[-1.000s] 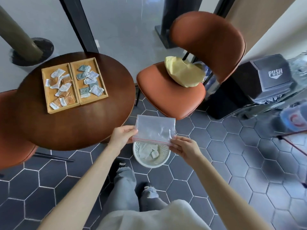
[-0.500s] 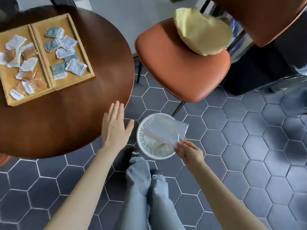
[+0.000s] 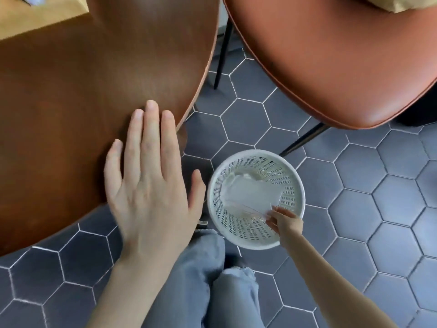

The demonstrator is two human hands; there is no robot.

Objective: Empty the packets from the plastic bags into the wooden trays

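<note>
Right hand (image 3: pixel 285 222) pinches emptied plastic bag (image 3: pixel 250 194) inside white basket (image 3: pixel 256 242) at five o'clock; left hand (image 3: pixel 151 185) flat, empty; trays mostly unseen.

**Single head view, looking steeply down**

Worn on the head, aimed almost straight down past the knees at the hexagon-tiled floor (image 3: pixel 354 192). Wide-angle, with edges bowed. Close over the round table (image 3: pixel 94 86) at upper left and the orange chair seat (image 3: pixel 331 55) at upper right. Lower and farther off, the white perforated basket (image 3: pixel 293 176) on the floor near centre. Only a corner of a wooden tray (image 3: pixel 35 15) caught at the top left edge. No second view to overlap with.
</note>
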